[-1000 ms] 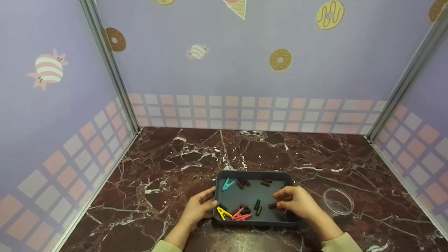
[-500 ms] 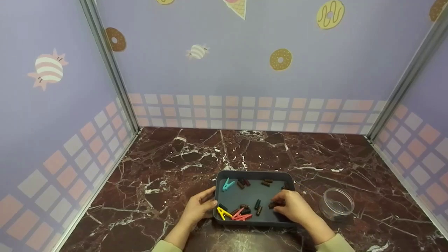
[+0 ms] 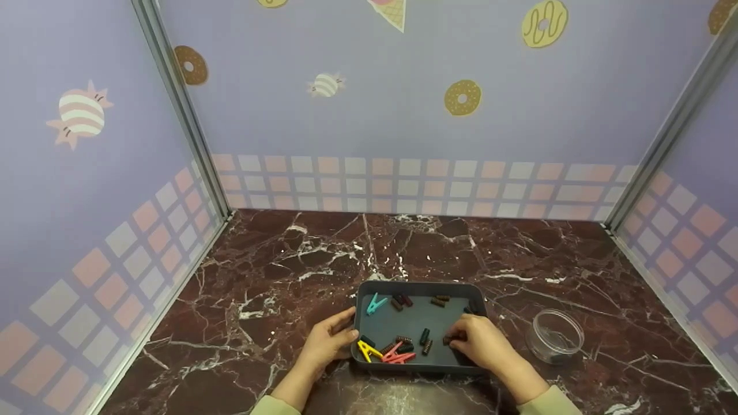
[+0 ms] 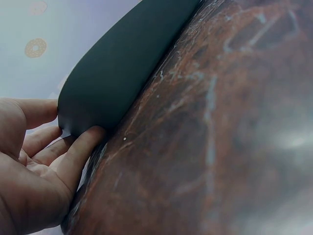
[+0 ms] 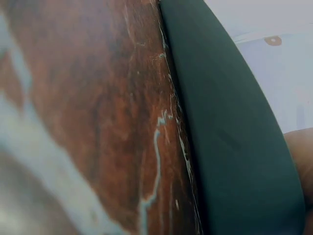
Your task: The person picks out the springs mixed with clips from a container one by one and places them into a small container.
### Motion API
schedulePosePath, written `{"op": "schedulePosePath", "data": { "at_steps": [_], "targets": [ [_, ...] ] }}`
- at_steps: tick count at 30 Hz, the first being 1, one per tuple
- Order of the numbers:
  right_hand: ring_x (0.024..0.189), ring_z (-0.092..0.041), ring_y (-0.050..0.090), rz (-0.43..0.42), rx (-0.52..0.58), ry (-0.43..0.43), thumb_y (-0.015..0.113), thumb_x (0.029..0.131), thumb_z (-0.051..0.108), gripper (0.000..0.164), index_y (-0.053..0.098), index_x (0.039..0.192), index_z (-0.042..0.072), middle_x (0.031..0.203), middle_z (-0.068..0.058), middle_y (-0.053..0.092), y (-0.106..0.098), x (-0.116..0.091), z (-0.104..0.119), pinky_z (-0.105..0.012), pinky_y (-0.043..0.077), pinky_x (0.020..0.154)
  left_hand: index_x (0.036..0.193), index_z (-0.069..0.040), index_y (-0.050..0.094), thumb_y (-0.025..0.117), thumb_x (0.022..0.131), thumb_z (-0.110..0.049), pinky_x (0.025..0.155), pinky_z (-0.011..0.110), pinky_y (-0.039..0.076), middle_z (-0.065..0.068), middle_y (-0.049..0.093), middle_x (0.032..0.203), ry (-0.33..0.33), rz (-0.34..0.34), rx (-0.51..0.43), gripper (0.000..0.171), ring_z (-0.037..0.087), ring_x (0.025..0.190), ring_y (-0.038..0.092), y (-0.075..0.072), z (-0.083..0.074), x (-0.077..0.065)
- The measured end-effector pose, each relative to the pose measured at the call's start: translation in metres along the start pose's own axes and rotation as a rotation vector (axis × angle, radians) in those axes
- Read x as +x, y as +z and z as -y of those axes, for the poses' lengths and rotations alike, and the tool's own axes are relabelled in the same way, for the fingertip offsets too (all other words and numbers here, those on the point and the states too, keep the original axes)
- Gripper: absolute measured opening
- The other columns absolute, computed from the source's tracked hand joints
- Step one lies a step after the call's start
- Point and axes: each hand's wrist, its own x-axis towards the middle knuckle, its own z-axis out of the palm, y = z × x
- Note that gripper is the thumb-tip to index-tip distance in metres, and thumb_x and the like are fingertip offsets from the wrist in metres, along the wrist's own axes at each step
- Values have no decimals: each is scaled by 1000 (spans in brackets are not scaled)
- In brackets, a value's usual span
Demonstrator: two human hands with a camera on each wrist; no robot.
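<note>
In the head view my left hand [image 3: 330,341] steadies the left end of a dark grey tray [image 3: 421,368], its thumb near the front corner. The left wrist view shows its fingers lying loosely against the tray's end wall. My right hand [image 3: 487,341] reaches over the tray's right side, thumb and forefinger pinching a small dark brown spring [image 3: 447,340]. Several brown and black springs lie scattered inside, such as a black spring [image 3: 425,335] and a brown spring [image 3: 427,347]. A blue clip [image 3: 376,303], a yellow clip [image 3: 368,350] and a red clip [image 3: 398,355] lie there too.
A clear round plastic tub [image 3: 554,337] stands right of the tray, with something dark at its bottom. The marbled table [image 3: 277,276] is bounded by patterned panels [image 3: 346,115] at the back and sides.
My right hand has shifted slightly down and inward, its fingers closing round the brown spring. A red piece seen beneath it earlier is now hidden. The left hand has stayed still.
</note>
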Motion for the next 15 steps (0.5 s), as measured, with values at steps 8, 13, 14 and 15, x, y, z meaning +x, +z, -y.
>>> {"op": "schedulePosePath", "data": {
  "at_steps": [8,13,14,15],
  "targets": [
    [74,-3,62,-2,134,53,84,83,7,11,79,86,16,85,6,68,-3,1,-2,-21,54,64,154,5,40,65,99,-8,82,47,65,36,40,155,-6,-7,-3,62,46,131,59,0,1,0],
    [76,-4,64,-4,193,51,84,83,8,10,80,88,16,88,4,71,-5,1,-4,-21,56,67,155,5,39,64,99,-8,83,47,65,36,39,156,-4,-3,-8,62,46,132,58,0,1,1],
    [76,-4,65,-4,203,47,84,83,8,10,80,88,15,88,3,71,-6,1,-5,-21,57,67,155,5,39,64,99,-8,83,47,65,36,39,156,-3,-2,-11,62,45,131,59,0,1,1],
    [76,-4,65,-1,213,44,83,83,8,9,79,88,15,88,3,71,-6,1,-5,-22,57,68,155,6,39,64,99,-8,83,47,65,37,39,156,-2,1,-13,62,45,131,60,0,1,1]
  ]
}}
